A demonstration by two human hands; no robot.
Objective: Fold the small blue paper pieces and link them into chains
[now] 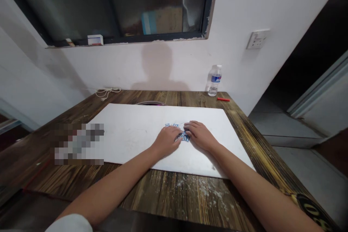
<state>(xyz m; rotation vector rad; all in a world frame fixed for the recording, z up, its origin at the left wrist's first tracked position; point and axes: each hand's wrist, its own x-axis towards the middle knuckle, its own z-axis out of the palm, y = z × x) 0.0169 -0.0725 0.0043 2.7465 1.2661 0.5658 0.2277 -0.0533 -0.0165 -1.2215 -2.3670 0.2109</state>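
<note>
Both my hands rest close together on a white sheet [130, 134] that lies on the wooden table [168, 195]. My left hand [167, 140] and my right hand [199, 135] cover a small cluster of blue-and-white pieces [185, 137], too small to name. Some of the pieces show just beyond my left hand's knuckles. The fingers of both hands are curled and pressed together over the pieces. I cannot make out which piece each hand grips.
A plastic water bottle [214, 80] stands at the table's back edge, with a red pen [223, 99] beside it. A coiled white cord [107, 92] lies at the back left. A round metal rim [150, 103] peeks out behind the sheet. A wall socket [257, 39] is on the wall.
</note>
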